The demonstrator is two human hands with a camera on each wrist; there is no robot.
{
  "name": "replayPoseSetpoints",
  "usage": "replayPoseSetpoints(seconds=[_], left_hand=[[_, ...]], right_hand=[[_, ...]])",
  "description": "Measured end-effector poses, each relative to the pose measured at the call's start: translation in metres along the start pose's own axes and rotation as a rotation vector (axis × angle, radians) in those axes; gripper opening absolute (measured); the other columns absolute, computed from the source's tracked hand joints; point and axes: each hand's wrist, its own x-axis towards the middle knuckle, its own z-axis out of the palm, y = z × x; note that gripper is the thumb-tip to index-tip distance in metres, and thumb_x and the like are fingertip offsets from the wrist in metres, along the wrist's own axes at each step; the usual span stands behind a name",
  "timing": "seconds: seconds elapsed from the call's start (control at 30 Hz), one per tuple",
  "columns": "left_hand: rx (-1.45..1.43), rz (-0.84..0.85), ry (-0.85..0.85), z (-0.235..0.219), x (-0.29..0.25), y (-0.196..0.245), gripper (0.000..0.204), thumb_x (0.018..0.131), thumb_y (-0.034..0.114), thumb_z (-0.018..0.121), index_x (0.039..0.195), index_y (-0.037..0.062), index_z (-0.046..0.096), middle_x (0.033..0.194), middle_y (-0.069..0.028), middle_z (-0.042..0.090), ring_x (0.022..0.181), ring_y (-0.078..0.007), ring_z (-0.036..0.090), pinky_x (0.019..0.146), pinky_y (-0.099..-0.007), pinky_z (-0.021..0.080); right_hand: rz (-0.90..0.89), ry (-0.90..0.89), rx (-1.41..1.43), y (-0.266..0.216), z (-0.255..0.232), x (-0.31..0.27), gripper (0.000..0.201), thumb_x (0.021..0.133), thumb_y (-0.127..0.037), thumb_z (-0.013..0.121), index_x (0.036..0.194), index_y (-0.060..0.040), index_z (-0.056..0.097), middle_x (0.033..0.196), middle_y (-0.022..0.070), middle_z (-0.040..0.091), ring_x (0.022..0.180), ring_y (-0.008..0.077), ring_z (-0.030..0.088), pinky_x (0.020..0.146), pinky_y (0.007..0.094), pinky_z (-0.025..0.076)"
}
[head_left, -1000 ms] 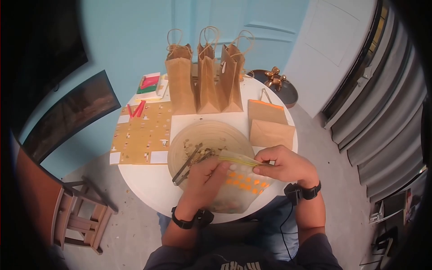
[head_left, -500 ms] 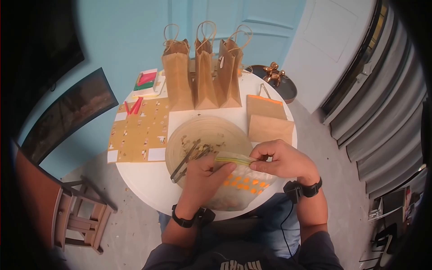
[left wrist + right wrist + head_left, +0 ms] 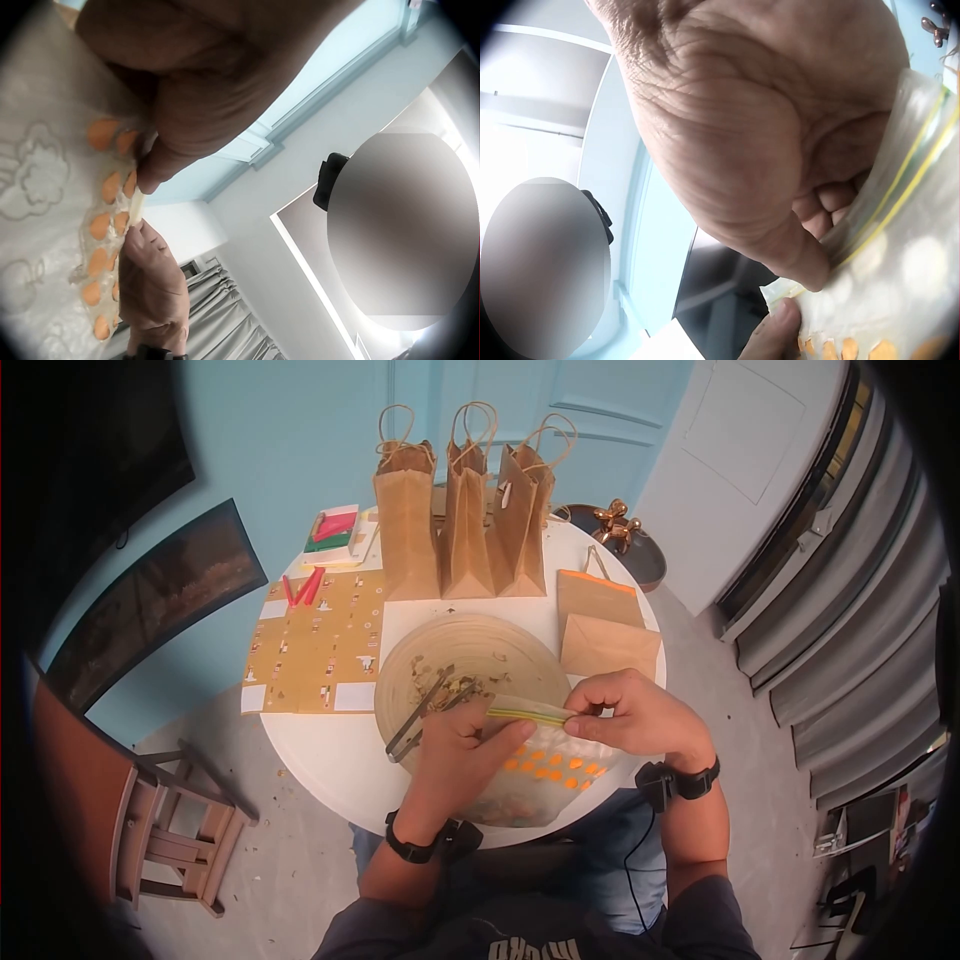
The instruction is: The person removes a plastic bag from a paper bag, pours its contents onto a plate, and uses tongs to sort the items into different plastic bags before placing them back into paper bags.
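A translucent zip-top bag (image 3: 530,790) with orange spots and a yellow-green zip strip hangs over the near edge of the table. My left hand (image 3: 465,755) grips its top edge on the left, thumb laid along the strip. With thumb and fingers, my right hand (image 3: 640,715) pinches the strip's right end. In the right wrist view the bag (image 3: 892,277) shows white and orange spots below its zip. The left wrist view has raised outline shapes on the bag (image 3: 45,225). Behind the left hand, metal tongs (image 3: 420,710) lie on a round tray (image 3: 505,645) among dried pieces.
Three brown paper bags (image 3: 408,540) with handles stand at the back. A folded brown bag (image 3: 608,645) lies at the right. Patterned paper (image 3: 310,650) holds pink strips (image 3: 313,585) at the left. A chair (image 3: 185,835) stands left of the round white table (image 3: 310,750).
My left thumb has slid rightward along the zip strip, closer to the right hand. The right hand keeps its pinch on the bag. The head view has shifted slightly.
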Motion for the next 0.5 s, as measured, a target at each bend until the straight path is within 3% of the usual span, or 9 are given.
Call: replayPoseSetpoints(seconds=[0.5], left_hand=[[0.023,-0.029,-0.010,0.0038,0.0012,-0.0017,0.020,0.102,0.014,0.087,0.114,-0.0016,0.086,0.083,0.0019,0.076,0.075,-0.0032,0.061,0.066,-0.0241,0.049]], right_hand=[[-0.035,0.004,-0.012,0.0037,-0.0024,-0.0045,0.016,0.104,-0.014,0.082,0.108,0.0012,0.080,0.086,0.0065,0.075,0.078,0.0150,0.066,0.072,0.0334,0.054]])
